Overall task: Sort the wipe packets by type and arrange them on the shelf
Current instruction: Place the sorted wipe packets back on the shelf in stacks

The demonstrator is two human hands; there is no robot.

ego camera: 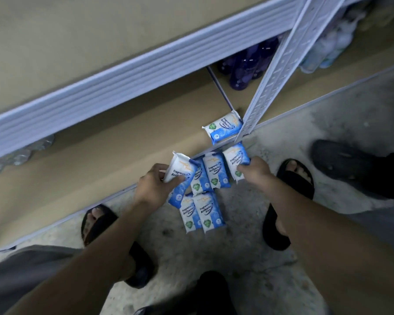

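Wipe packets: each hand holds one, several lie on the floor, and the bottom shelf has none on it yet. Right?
No. The head view shows one packet already on the bottom shelf, beside the post. The rest holds: the left hand and right hand each hold one, and several packets lie on the floor.

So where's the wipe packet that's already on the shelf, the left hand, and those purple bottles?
packet on the shelf (223, 128), head view, middle of its printed front.
left hand (154, 186), head view, back of the hand.
purple bottles (248, 64), head view, body of one bottle.
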